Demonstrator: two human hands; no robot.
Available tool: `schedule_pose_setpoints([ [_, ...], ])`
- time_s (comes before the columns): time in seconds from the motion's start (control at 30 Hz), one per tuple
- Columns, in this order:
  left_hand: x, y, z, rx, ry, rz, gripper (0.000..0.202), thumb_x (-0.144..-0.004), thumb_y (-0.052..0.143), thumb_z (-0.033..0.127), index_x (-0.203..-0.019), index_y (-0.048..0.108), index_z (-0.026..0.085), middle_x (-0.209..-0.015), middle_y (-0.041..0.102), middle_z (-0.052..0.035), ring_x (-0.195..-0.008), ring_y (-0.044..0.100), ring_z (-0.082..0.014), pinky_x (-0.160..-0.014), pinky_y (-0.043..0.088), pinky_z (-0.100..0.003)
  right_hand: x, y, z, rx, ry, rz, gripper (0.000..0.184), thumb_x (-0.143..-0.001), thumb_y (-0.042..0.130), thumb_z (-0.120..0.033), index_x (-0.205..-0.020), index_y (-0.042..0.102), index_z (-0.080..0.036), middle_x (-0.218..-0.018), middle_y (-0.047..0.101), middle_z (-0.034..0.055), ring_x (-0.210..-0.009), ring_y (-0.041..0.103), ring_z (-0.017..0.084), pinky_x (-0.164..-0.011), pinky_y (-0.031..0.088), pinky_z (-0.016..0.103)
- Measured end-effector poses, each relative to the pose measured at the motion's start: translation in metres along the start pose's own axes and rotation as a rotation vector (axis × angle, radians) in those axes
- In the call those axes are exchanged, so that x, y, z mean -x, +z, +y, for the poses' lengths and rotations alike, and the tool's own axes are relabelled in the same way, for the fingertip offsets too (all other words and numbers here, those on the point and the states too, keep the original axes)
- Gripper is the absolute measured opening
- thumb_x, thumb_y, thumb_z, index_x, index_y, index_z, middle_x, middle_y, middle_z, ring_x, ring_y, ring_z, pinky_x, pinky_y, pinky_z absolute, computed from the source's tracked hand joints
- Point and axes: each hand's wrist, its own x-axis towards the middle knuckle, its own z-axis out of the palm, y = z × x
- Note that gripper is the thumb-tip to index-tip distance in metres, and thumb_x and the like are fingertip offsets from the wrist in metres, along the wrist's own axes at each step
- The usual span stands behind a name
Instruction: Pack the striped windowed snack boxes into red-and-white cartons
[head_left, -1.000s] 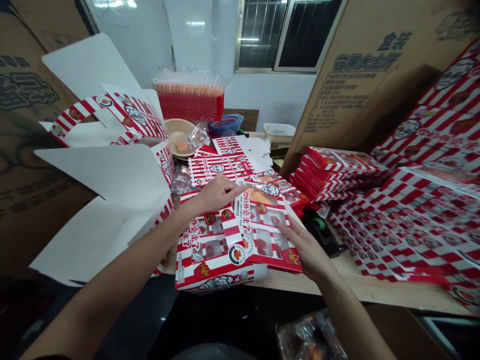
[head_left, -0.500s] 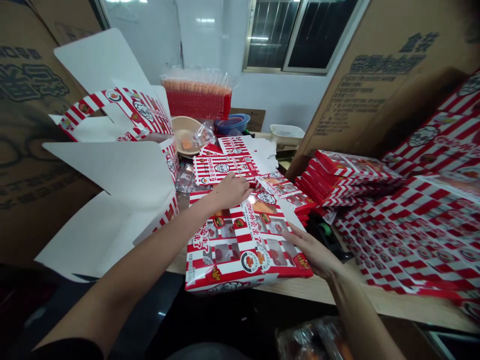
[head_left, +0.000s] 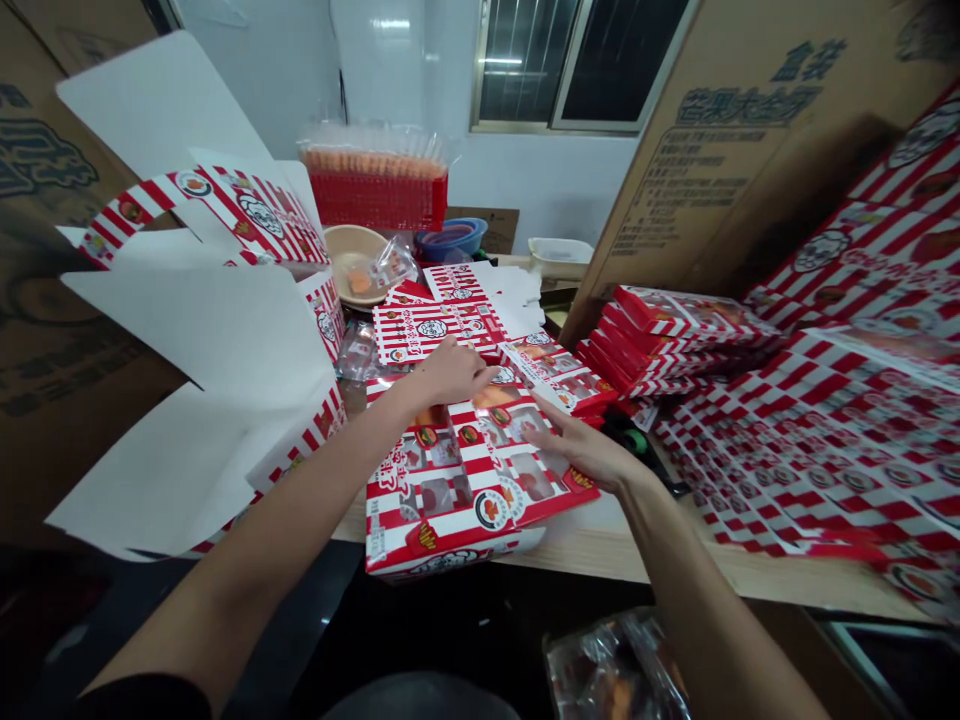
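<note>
A red-and-white striped window box (head_left: 457, 480) with clear panels lies on the wooden table (head_left: 600, 545), its top panel partly folded. My left hand (head_left: 450, 372) rests flat across the box's upper edge, fingers together and pointing right. My right hand (head_left: 581, 450) lies with spread fingertips on a clear window panel. Neither hand visibly grips it. Behind my left hand lies a flat striped box blank (head_left: 431, 330). The box's underside is hidden.
Large white-backed striped cartons (head_left: 195, 340) stand open at left. A stack of finished boxes (head_left: 667, 335) and many flat striped sheets (head_left: 810, 450) lie at right. A cardboard carton (head_left: 750, 150), red crate (head_left: 379, 200), tan bowl (head_left: 352, 260) and black tape dispenser (head_left: 637, 442) stand nearby.
My right hand has slid from the box's lower right edge up onto the window panel. The box sits slightly further left, and my view has shifted a little.
</note>
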Motion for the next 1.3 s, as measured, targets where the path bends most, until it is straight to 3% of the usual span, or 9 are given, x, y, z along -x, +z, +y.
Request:
schedule_pose_setpoints([
  [0.2,0.003,-0.011,-0.014,0.17,-0.141,0.092,0.045,-0.094,0.019,0.033,-0.079,0.057,0.015,-0.078,0.063,-0.0053,-0.069,0.056,-0.0133,-0.067,0.043,-0.025,0.001,0.027,0.006,-0.154,0.013,0.032,0.074,-0.073,0.068,-0.029,-0.136,0.03,-0.034,-0.102,0.069,0.0017,-0.074,0.069,0.022,-0.065,0.057,0.038],
  [0.37,0.086,-0.037,-0.001,0.128,-0.316,0.214,0.03,-0.092,0.029,0.028,-0.099,0.055,0.015,-0.107,0.058,-0.0105,-0.101,0.052,-0.0195,-0.087,0.041,-0.033,0.015,0.04,0.014,-0.165,0.056,0.127,0.079,-0.073,0.068,-0.033,-0.139,0.025,-0.033,-0.103,0.069,0.0037,-0.07,0.069,0.022,-0.062,0.058,0.037],
  [0.43,0.124,-0.039,0.018,0.001,-0.447,0.058,0.031,-0.088,0.038,0.027,-0.113,0.053,0.015,-0.122,0.049,-0.0157,-0.102,0.054,-0.0242,-0.083,0.045,-0.035,0.016,0.042,0.013,-0.146,0.071,0.139,0.078,-0.073,0.068,-0.034,-0.139,0.025,-0.033,-0.103,0.069,0.0035,-0.068,0.069,0.022,-0.061,0.058,0.036],
  [0.53,0.152,-0.031,0.048,-0.178,-0.713,-0.211,0.043,-0.085,0.036,0.017,-0.127,0.046,0.016,-0.119,0.052,-0.0223,-0.072,0.064,-0.0249,-0.062,0.049,-0.037,0.013,0.045,0.011,-0.129,0.051,0.161,0.075,-0.075,0.066,-0.033,-0.138,0.027,-0.034,-0.109,0.066,0.002,-0.074,0.069,0.021,-0.064,0.058,0.034],
  [0.67,0.143,-0.023,0.065,-0.24,-0.806,-0.324,0.043,-0.079,0.034,0.006,-0.117,0.054,0.012,-0.094,0.06,-0.0233,-0.061,0.064,-0.0274,-0.051,0.048,-0.036,0.013,0.051,0.012,-0.11,0.048,0.177,0.074,-0.076,0.064,-0.035,-0.138,0.024,-0.037,-0.12,0.06,-0.0003,-0.089,0.067,0.022,-0.072,0.058,0.036],
  [0.8,0.135,-0.029,0.058,-0.263,-0.739,-0.355,0.033,-0.08,0.036,0.007,-0.103,0.06,0.012,-0.096,0.058,-0.0231,-0.062,0.064,-0.0261,-0.052,0.049,-0.036,0.016,0.066,0.014,-0.078,0.043,0.217,0.073,-0.077,0.062,-0.039,-0.139,0.023,-0.036,-0.132,0.049,-0.0028,-0.107,0.059,0.021,-0.085,0.053,0.033],
  [0.93,0.14,-0.032,0.055,-0.231,-0.694,-0.359,0.033,-0.079,0.034,0.006,-0.098,0.06,0.011,-0.095,0.059,-0.022,-0.064,0.064,-0.0266,-0.054,0.049,-0.038,0.013,0.079,0.019,-0.114,0.045,0.102,0.077,-0.079,0.058,-0.045,-0.141,0.013,-0.038,-0.135,0.046,-0.0037,-0.116,0.051,0.021,-0.091,0.049,0.036],
  [1.1,0.143,-0.027,0.063,-0.234,-0.781,-0.233,0.045,-0.08,0.025,0.007,-0.113,0.055,0.009,-0.091,0.058,-0.0232,-0.057,0.063,-0.0265,-0.052,0.047,-0.038,0.012,0.08,0.026,-0.107,0.066,0.055,0.072,-0.079,0.052,-0.056,-0.139,0.014,-0.043,-0.142,0.036,-0.0059,-0.118,0.049,0.022,-0.089,0.05,0.037],
  [1.3,0.148,-0.019,0.063,-0.335,-0.777,-0.186,0.052,-0.088,0.019,0.017,-0.139,0.027,0.011,-0.093,0.061,-0.0232,-0.056,0.064,-0.024,-0.047,0.045,-0.031,0.015,0.098,0.027,-0.152,-0.011,-0.157,0.075,-0.082,0.046,-0.057,-0.141,0.005,-0.037,-0.143,0.035,0.0023,-0.119,0.049,0.022,-0.094,0.045,0.042],
])
